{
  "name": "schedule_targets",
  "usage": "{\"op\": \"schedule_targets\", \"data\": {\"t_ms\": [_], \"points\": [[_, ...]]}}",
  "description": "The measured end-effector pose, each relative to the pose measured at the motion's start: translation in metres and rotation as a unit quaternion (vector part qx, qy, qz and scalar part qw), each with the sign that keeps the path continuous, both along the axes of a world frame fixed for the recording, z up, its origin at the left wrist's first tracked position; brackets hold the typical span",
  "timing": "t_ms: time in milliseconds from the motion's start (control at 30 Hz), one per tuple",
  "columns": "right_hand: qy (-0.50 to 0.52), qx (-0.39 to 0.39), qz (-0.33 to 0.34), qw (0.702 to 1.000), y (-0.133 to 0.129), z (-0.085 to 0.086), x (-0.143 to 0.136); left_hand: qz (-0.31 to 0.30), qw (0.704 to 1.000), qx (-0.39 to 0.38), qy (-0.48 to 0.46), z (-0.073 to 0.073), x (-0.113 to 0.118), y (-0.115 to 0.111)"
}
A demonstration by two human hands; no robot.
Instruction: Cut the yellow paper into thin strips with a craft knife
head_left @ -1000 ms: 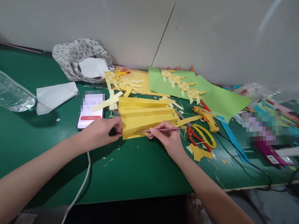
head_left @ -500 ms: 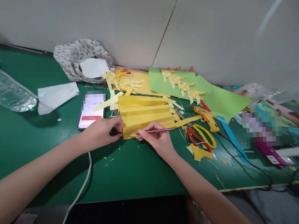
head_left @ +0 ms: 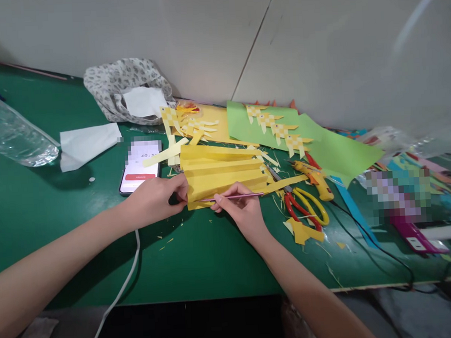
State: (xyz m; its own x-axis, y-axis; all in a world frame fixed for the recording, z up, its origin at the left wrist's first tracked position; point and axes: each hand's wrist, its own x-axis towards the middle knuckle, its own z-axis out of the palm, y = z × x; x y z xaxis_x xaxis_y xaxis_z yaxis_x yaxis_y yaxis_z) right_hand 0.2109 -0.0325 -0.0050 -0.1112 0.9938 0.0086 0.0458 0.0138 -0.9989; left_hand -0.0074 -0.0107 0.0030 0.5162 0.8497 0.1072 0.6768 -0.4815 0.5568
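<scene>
A sheet of yellow paper (head_left: 222, 175) with several pleats across it lies in front of me. My left hand (head_left: 161, 195) pinches its lower left corner between thumb and fingers. In my right hand (head_left: 242, 208) is a thin purple pen-like stick (head_left: 256, 194), held like a pencil, its tip at the paper's lower edge near my left fingers. Scissors with red and yellow handles (head_left: 306, 205) lie to the right, beside yellow paper scraps (head_left: 304, 231). Cream paper strips (head_left: 167, 153) rest at the paper's upper left.
A phone (head_left: 140, 168) lies on the green table (head_left: 200, 266), left of the paper. A yellow glue gun (head_left: 312, 177), green sheets (head_left: 322, 143) with woven paper fish (head_left: 280, 128), a cloth bag (head_left: 104, 89) and a plastic bottle (head_left: 15, 132) surround the work. A white cable (head_left: 122, 290) hangs over the front edge.
The whole view has shifted slightly. Both hands keep their grips on the yellow paper and the stick; little else differs.
</scene>
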Motion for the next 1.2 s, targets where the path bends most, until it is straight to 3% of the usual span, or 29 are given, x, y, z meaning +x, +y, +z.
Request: {"op": "schedule_targets", "data": {"t_ms": [367,767,1033,1200], "points": [[0.001,0.019,-0.019,1.0,0.0002,-0.003,0.0053,0.004,1.0,-0.012,0.002,-0.002,-0.002,-0.0003],[-0.016,0.01,0.018,1.0,-0.0032,-0.0007,-0.0015,0.0,1.0,0.003,0.004,-0.0007,-0.0011,-0.0002],[-0.018,0.025,-0.004,1.0,-0.0008,-0.0038,0.0037,0.003,1.0,-0.002,0.007,-0.0005,-0.0017,-0.0001],[-0.01,0.025,0.026,0.999,-0.0032,-0.0009,0.0013,0.0,1.0,-0.008,0.002,-0.0001,-0.0017,-0.0004]]}}
